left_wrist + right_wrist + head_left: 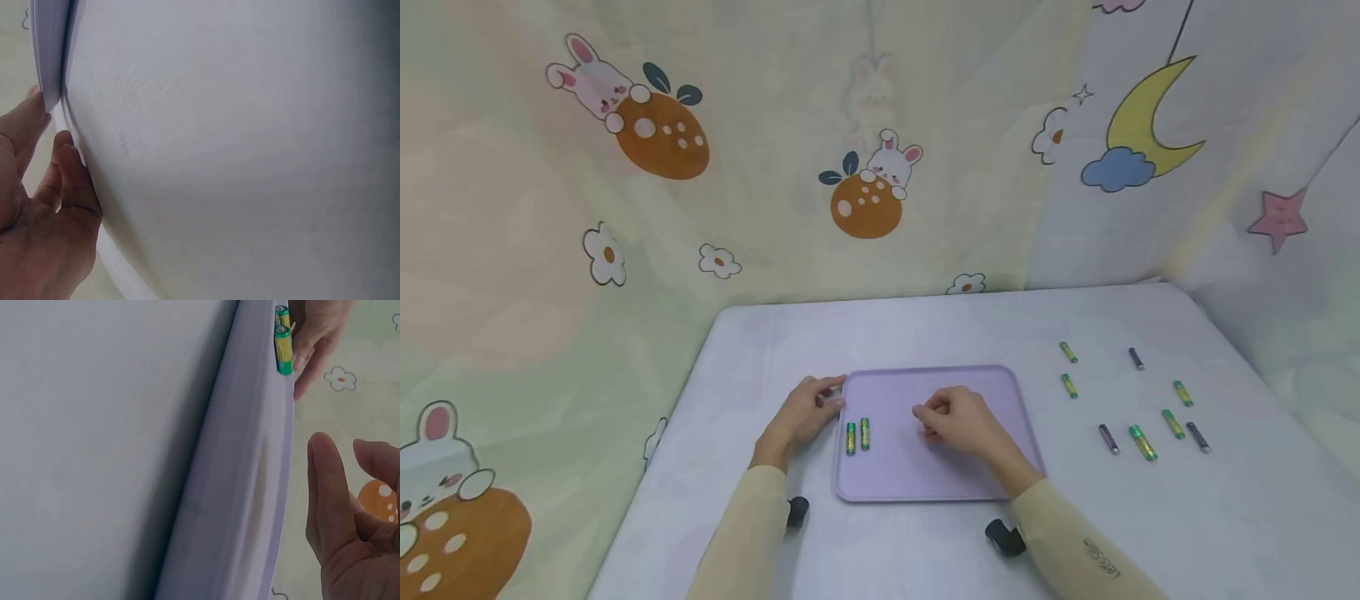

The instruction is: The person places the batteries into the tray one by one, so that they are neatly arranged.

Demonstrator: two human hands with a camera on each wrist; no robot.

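A shallow lilac tray [925, 485] lies on the table. Two green-and-yellow batteries, a left one [851, 438] and a right one [865, 434], lie side by side near its left edge, lengthwise away from me. My left hand [801, 415] is at the tray's left rim, thumb and fingers touching it; the left wrist view shows the fingertips [65, 147] close to that edge. Above the tray's middle hovers my right hand [958, 422]. Its fingers are loosely bent, and in the right wrist view thumb and forefinger [329, 481] stand apart with nothing between them.
Right of the tray, several green-yellow batteries are scattered, one larger battery [1142, 442] among them. Three dark batteries lie there too, including a near dark one [1108, 439] and a far dark one [1136, 358]. A patterned cloth [775, 167] hangs behind the table.
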